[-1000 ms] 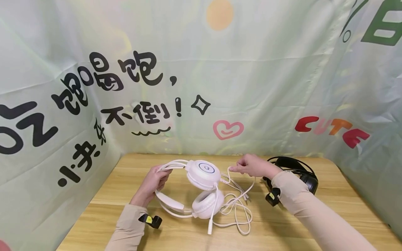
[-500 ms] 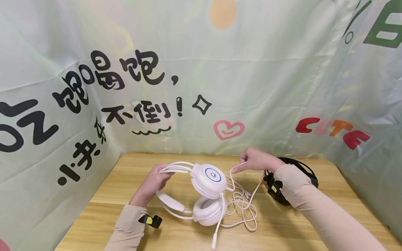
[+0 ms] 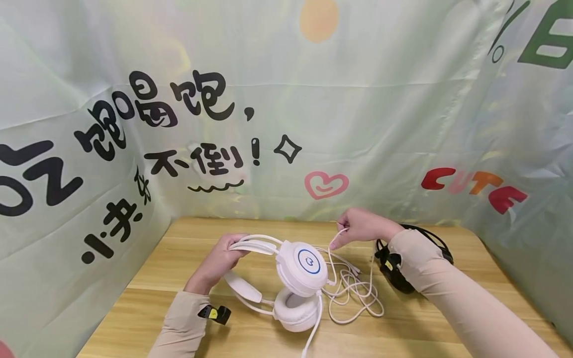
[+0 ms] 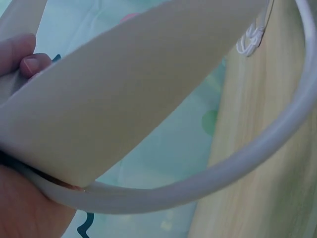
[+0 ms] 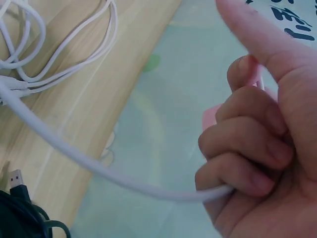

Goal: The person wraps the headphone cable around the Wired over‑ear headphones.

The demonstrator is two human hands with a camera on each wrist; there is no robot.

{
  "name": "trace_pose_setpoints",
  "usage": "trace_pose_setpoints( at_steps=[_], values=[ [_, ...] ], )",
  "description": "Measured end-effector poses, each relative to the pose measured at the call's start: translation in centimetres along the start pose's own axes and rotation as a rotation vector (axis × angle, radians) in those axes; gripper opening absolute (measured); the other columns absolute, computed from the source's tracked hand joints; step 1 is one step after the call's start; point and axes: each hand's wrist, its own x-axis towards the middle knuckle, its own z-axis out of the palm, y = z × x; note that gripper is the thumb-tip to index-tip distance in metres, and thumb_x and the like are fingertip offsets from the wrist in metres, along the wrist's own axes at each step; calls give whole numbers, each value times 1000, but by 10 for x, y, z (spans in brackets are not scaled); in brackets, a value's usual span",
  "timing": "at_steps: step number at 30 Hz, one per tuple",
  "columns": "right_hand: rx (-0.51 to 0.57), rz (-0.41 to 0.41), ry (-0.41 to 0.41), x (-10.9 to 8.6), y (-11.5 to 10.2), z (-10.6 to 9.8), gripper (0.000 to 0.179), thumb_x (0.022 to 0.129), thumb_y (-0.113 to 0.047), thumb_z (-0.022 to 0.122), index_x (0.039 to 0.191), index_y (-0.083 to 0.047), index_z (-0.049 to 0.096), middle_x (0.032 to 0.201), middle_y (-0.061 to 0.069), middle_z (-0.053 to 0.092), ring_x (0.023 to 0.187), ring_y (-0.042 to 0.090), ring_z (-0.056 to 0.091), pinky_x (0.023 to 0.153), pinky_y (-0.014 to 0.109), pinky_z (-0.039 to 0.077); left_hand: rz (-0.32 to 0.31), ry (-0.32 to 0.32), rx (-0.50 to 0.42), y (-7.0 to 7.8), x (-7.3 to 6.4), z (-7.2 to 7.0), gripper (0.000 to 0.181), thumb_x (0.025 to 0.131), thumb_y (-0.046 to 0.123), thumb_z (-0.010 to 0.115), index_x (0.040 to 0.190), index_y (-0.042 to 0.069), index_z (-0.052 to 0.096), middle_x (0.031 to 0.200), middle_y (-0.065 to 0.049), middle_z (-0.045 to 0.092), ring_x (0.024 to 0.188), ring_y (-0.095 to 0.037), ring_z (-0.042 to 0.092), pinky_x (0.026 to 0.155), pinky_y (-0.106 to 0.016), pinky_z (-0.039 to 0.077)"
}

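A white headset [image 3: 309, 266] with a blue ring on its ear cup is tilted over the table, its microphone boom [image 3: 313, 330] pointing down toward the front. My left hand [image 3: 219, 261] grips its headband, and in the left wrist view the fingers curl over the wide white band [image 4: 124, 89]. My right hand [image 3: 362, 231] holds the headset's white cable [image 3: 330, 256] above the table. Seen from the right wrist, the curled fingers [image 5: 247, 134] close round the cord. More cable lies in loose loops [image 3: 353, 293] right of the ear cups.
A black headset [image 3: 396, 273] lies at the right, partly hidden behind my right forearm. Beside it a black USB plug [image 5: 19, 186] shows in the right wrist view. The wooden table [image 3: 147, 298] ends at a printed cloth backdrop [image 3: 380, 124].
The headset's ear cups have swung slightly right and toward the front. My right hand has risen a little with the cable, and the loose loops have shifted right.
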Motion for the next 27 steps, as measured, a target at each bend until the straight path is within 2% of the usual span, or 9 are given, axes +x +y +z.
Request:
trace_pose_setpoints(
  at_steps=[6, 10, 13, 16, 21, 27],
  values=[
    [-29, -83, -14, 5, -3, -3, 49, 91, -30, 87, 68, -18, 45, 63, -9, 34, 61, 8, 32, 65, 24, 34, 16, -3, 34, 1, 1, 0, 23, 101, 3, 59, 114, -12, 70, 65, 12, 47, 46, 0, 32, 44, -18, 25],
    [-23, -94, -49, 5, -1, -5, 36, 96, -27, 82, 76, -15, 56, 66, -8, 39, 63, 8, 36, 66, 24, 35, 28, -14, 47, 3, 1, -1, 18, 101, 3, 60, 107, -10, 70, 64, 10, 44, 47, -1, 33, 45, -19, 25],
    [-16, -91, -55, 4, 0, -7, 30, 95, -30, 83, 80, -14, 63, 67, -8, 44, 63, 8, 39, 65, 24, 37, 43, -35, 58, 5, 1, -1, 15, 100, 4, 60, 101, -6, 71, 63, 11, 42, 49, -2, 34, 45, -20, 27],
    [-30, -82, -29, 3, 0, -9, 35, 91, -36, 86, 76, -15, 63, 65, -9, 46, 61, 7, 38, 64, 24, 39, 62, -57, 66, 6, 0, 0, 14, 101, 3, 59, 97, -3, 71, 62, 9, 40, 50, -3, 35, 46, -21, 28],
    [-109, -53, 41, 2, -2, -11, 54, 82, -50, 91, 62, -21, 51, 58, -12, 39, 55, 5, 31, 58, 23, 34, 106, -83, 93, 8, 1, 2, 14, 100, 2, 59, 95, 0, 71, 64, 7, 41, 54, -4, 36, 49, -23, 32],
    [-190, -39, 61, 4, -6, -13, 60, 77, -54, 93, 55, -25, 46, 53, -14, 36, 52, 4, 30, 55, 22, 29, 131, -100, 119, 12, 3, 9, 12, 100, 3, 62, 91, 3, 71, 74, 7, 53, 69, -5, 47, 68, -24, 45]
  ],
)
